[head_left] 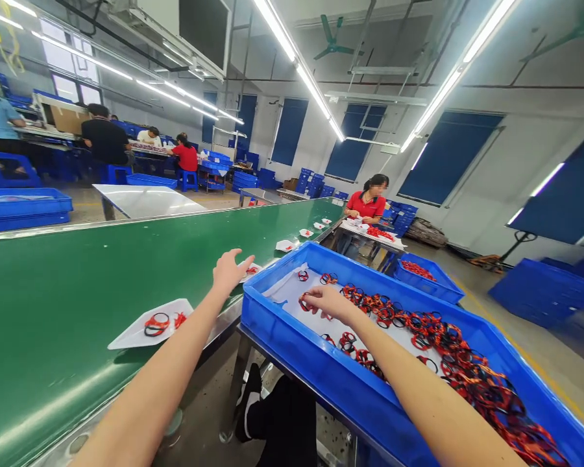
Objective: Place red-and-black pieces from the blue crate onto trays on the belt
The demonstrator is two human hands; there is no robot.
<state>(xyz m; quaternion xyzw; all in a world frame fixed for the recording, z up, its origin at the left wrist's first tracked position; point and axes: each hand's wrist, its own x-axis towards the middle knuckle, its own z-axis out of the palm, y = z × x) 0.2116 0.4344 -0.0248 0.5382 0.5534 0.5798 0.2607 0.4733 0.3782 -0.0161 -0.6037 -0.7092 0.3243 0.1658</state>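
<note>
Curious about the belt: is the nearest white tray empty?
No, the nearest white tray on the green conveyor belt holds red and black bands.

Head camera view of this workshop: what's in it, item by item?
green conveyor belt: one, green, along the left
white trays: at least five, white, on the belt's edge
large plastic crate: one, blue, directly ahead on a metal stand
white sheet: one, white, lining the large plastic crate
looped bands: many, red and black, in the large plastic crate
smaller crate: one, blue, beyond the large plastic crate, holding red items
seated co-worker: one, red shirt, at a table beyond the crates
ceiling fan: one, dark green, overhead
left hand: one, bare, open, beside the crate's rim
right hand: one, bare, fingers at a band in the crate
</note>
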